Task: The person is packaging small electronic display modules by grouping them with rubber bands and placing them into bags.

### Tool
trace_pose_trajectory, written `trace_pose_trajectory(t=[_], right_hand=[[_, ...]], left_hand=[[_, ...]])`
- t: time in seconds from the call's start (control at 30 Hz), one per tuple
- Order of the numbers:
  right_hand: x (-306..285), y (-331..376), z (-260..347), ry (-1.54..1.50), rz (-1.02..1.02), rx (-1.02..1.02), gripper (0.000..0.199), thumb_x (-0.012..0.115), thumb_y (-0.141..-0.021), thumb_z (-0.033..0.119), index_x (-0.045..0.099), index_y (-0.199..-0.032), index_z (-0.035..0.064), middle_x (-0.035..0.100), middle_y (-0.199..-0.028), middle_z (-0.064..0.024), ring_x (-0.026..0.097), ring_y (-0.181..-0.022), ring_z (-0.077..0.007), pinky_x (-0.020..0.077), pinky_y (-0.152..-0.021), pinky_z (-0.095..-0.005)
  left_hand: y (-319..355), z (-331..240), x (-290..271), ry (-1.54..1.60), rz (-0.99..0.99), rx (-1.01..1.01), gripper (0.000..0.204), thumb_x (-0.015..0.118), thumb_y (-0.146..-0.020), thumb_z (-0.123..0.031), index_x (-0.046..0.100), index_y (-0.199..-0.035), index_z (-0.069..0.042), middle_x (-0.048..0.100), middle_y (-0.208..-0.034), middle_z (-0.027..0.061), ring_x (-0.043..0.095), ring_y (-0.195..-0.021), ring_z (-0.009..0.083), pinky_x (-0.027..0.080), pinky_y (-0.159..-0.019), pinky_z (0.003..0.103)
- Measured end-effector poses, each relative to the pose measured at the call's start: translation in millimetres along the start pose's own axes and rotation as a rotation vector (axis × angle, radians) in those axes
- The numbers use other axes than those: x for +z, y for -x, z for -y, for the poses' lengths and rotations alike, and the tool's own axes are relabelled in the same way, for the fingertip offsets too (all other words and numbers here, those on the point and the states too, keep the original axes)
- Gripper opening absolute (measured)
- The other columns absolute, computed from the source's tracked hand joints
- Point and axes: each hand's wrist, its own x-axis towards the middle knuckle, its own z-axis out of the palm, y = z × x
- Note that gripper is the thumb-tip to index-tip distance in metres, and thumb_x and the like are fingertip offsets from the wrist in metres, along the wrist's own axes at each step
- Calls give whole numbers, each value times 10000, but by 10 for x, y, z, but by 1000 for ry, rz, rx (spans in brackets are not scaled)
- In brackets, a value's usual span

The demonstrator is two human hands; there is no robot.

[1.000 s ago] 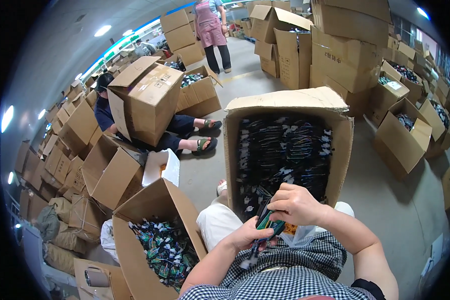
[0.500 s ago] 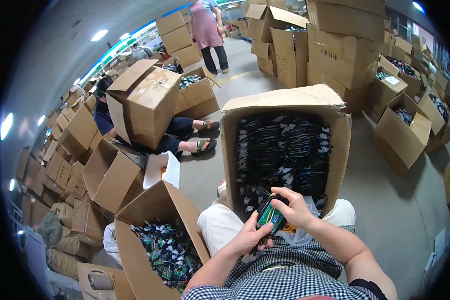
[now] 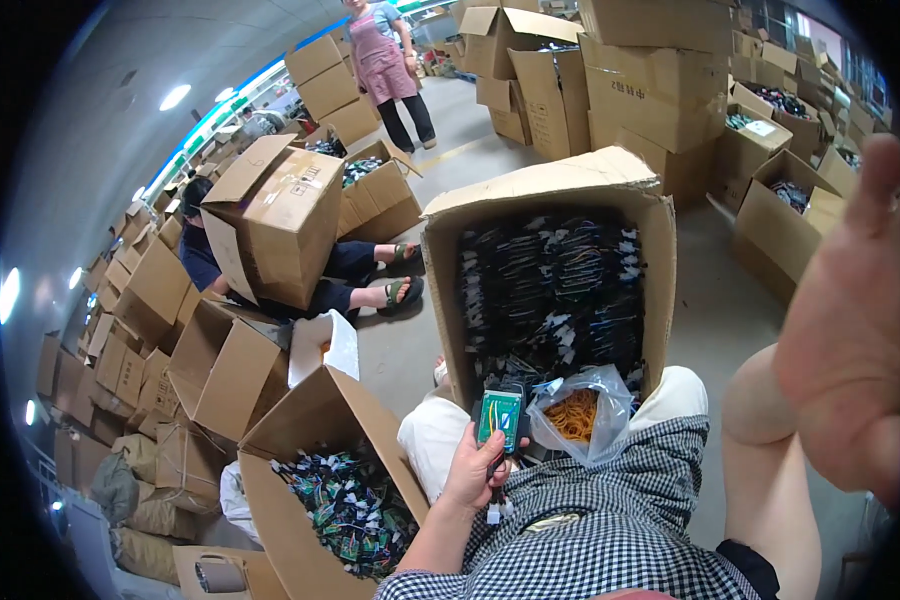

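My left hand (image 3: pixel 473 468) is closed around a green circuit board (image 3: pixel 500 411) with wires and a dark backing. White connectors dangle from it below my fingers. My right hand (image 3: pixel 840 340) is raised at the right edge, close to the camera and slightly blurred, fingers stretched, holding nothing that shows. Between my knees stands a tall open carton (image 3: pixel 660 300), with rows of dark wired boards (image 3: pixel 550 285) packed inside. A clear plastic bag (image 3: pixel 615 425) of orange rubber bands (image 3: pixel 574 413) sits at my lap, beside the board.
Left of my knee, an open carton (image 3: pixel 270 500) holds loose green boards (image 3: pixel 355 515). Beyond it stands a white foam box (image 3: pixel 342 345). A seated person (image 3: pixel 198 240) has a carton (image 3: pixel 285 235) over the lap; another person (image 3: pixel 380 60) stands farther back. Stacked cartons (image 3: pixel 655 90) rise behind.
My right hand has let go of the circuit board and swung up to the right edge. The board stays in my left hand, and the bag of rubber bands shows more fully.
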Motion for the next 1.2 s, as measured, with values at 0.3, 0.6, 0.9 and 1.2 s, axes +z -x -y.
trace_pose_trajectory(t=[0.3,0.6,0.9,1.2], right_hand=[[-981,328,-192,-39,10,64,727,671,-764,492,437,-1327,97,404,-1326,-220,480,-1120,-308,388,-932,-402],[-2290,466,-377,-72,58,47,640,663,-777,427,463,-1279,83,441,-1264,-200,499,-1058,-284,402,-882,-376],[-1269,-310,-154,-71,208,-114,554,655,-791,362,490,-1231,69,478,-1201,-181,518,-996,-260,416,-832,-350],[-2539,205,-482,-118,497,74,468,648,-805,298,516,-1184,55,514,-1138,-161,536,-935,-236,430,-781,-324]], left_hand=[[219,125,-198,20,-91,-10,339,540,-944,-197,355,-1217,-119,610,-985,185,436,-464,96,303,-374,182],[327,178,-226,81,-109,28,261,492,-960,-166,359,-1175,-101,620,-953,172,445,-461,89,308,-368,164],[525,137,-191,135,-142,-27,339,530,-934,-152,364,-1229,-133,605,-959,204,451,-454,143,346,-377,223],[-202,236,-519,92,-147,-13,297,535,-929,-130,379,-1179,-100,639,-896,176,460,-451,104,339,-370,200]])
